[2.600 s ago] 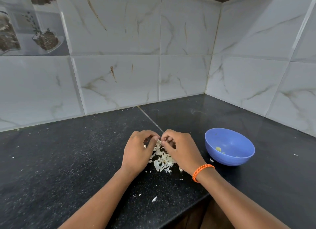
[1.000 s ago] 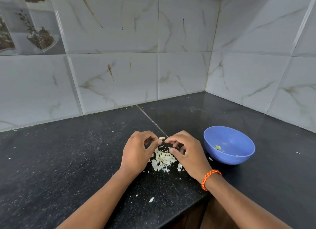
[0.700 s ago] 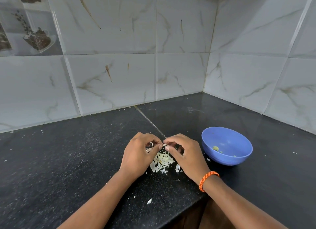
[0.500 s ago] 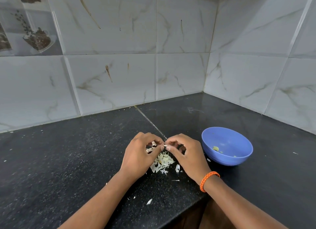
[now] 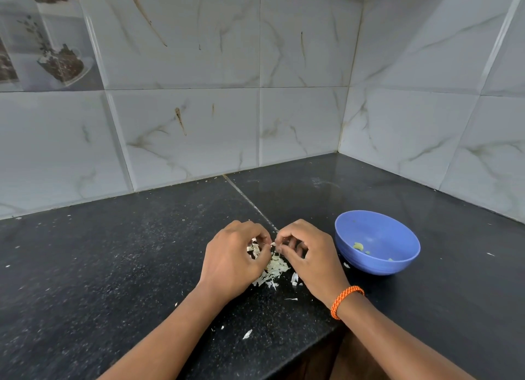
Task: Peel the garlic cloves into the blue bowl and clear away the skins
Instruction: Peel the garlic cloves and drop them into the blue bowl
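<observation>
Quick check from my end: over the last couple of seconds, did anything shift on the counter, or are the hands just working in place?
Little has moved. Both hands stayed over the skin pile; the right hand briefly drew apart from the left hand, and now their fingertips meet again on a small piece, too small to identify. Nothing went into the blue bowl; it sits in the same place with the same few peeled bits. Stray skins are unchanged.

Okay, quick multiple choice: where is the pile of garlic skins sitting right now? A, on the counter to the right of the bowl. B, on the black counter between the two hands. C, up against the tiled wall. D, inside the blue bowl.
B: the pile of garlic skins lies on the black counter between the left hand and the right hand, left of the blue bowl.
</observation>
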`<act>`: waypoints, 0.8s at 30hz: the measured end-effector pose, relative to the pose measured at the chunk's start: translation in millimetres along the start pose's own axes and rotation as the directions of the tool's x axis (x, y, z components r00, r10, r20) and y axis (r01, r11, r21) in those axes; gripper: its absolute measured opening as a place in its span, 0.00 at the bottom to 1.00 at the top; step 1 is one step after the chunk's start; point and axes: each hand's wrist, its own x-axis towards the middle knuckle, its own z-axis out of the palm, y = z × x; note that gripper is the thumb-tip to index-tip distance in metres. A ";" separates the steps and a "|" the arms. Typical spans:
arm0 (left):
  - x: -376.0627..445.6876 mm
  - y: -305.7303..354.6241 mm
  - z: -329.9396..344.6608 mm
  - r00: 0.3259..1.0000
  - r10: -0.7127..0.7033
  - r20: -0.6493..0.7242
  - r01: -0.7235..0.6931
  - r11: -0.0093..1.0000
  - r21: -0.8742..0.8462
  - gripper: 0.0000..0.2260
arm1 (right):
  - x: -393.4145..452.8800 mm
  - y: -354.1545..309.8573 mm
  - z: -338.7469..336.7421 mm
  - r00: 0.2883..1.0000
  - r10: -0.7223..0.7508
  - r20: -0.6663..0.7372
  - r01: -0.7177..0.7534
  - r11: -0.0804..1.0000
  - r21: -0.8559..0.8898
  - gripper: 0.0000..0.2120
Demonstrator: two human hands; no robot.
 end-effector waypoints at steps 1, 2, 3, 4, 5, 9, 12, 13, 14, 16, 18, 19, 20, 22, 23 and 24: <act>-0.2 0.6 0.5 1.000 -0.004 0.001 0.004 1.000 0.006 0.04 | 0.1 -0.1 -0.1 1.000 -0.002 0.001 0.002 1.000 -0.002 0.15; -0.5 1.1 0.8 1.000 -0.009 -0.001 0.009 1.000 0.009 0.04 | 0.0 -0.5 -0.2 1.000 -0.005 0.003 0.005 1.000 -0.007 0.15; -0.7 1.7 0.5 1.000 -0.016 -0.006 0.016 1.000 0.007 0.05 | 0.0 -0.8 -0.4 1.000 -0.007 0.004 0.007 1.000 -0.012 0.16; -0.7 2.3 0.2 1.000 -0.025 -0.011 0.025 1.000 -0.001 0.05 | -0.1 -0.8 -0.5 1.000 -0.009 0.004 0.009 1.000 -0.016 0.16; -0.7 2.7 0.2 0.999 -0.035 -0.016 0.034 0.999 -0.013 0.05 | -0.2 -0.5 -0.4 1.000 -0.009 0.005 0.009 1.000 -0.016 0.15; -1.7 7.5 1.9 0.997 -0.073 -0.036 0.070 0.996 -0.063 0.06 | -0.8 -1.9 -0.8 1.000 -0.006 0.007 0.006 1.000 0.028 0.11; -1.3 9.9 1.7 0.993 -0.091 -0.072 0.086 0.994 -0.065 0.05 | -2.7 -5.0 -1.5 1.000 0.008 -0.003 -0.007 0.996 0.088 0.06; -1.2 10.1 1.5 0.992 -0.092 -0.080 0.087 0.994 -0.065 0.05 | -2.9 -5.2 -1.7 1.000 0.013 -0.012 -0.012 0.996 0.089 0.06; -1.2 10.3 1.3 0.992 -0.092 -0.086 0.087 0.994 -0.064 0.05 | -2.9 -4.6 -1.9 1.000 0.020 -0.023 -0.019 0.996 0.082 0.06; -1.8 10.6 0.9 0.991 -0.099 -0.090 0.094 0.994 -0.063 0.05 | -2.4 -3.0 -1.8 0.999 0.031 -0.043 -0.027 0.997 0.069 0.06; -1.8 10.9 1.3 0.989 -0.120 -0.083 0.114 0.991 -0.076 0.06 | -2.3 -1.8 -1.5 0.997 0.024 -0.068 -0.020 0.998 0.064 0.07; -1.8 11.4 1.8 0.988 -0.132 -0.076 0.125 0.988 -0.089 0.06 | -2.6 -1.2 -1.2 0.997 0.008 -0.079 -0.004 0.998 0.056 0.07; -1.8 12.3 2.1 0.987 -0.144 -0.068 0.137 0.985 -0.103 0.06 | -2.7 -0.7 -0.8 0.996 -0.012 -0.088 0.016 0.999 0.045 0.07; -1.4 15.0 2.0 0.984 -0.170 -0.053 0.162 0.978 -0.131 0.06 | -2.2 0.5 0.0 0.995 -0.043 -0.092 0.046 0.998 0.032 0.07; -1.3 16.3 1.9 0.982 -0.183 -0.047 0.174 0.974 -0.146 0.06 | -2.1 0.8 0.1 0.995 -0.052 -0.091 0.054 0.998 0.028 0.07; -1.2 17.2 2.0 0.980 -0.193 -0.044 0.184 0.970 -0.160 0.06 | -2.0 0.5 0.2 0.994 -0.055 -0.091 0.057 0.998 0.023 0.07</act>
